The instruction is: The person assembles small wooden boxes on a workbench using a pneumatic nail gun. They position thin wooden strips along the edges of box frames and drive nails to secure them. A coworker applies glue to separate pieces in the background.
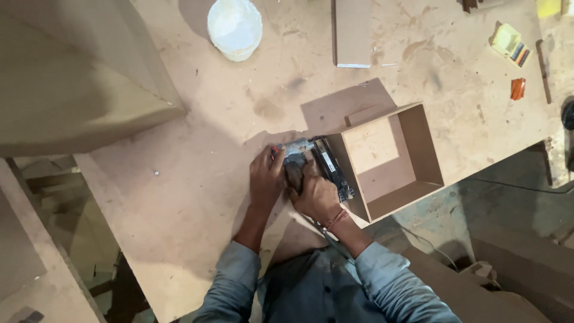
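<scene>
An open brown fibreboard box [418, 140] lies on its side on the workbench [197, 179], its opening facing up toward me. A grey and black nail gun [320, 158] is pressed against the box's left wall. My right hand [315, 194] grips the gun's handle, with a red thread around the wrist. My left hand [266, 176] rests on the rear of the tool beside it, next to a small red part. A hose or cable runs from the gun down toward my body.
A white plastic tub [235, 27] stands at the bench's far edge, with a flat board offcut [353, 33] to its right. Small yellow and orange items [511, 45] lie at the far right. A large board [66, 78] leans at the left. The bench edge drops off at right.
</scene>
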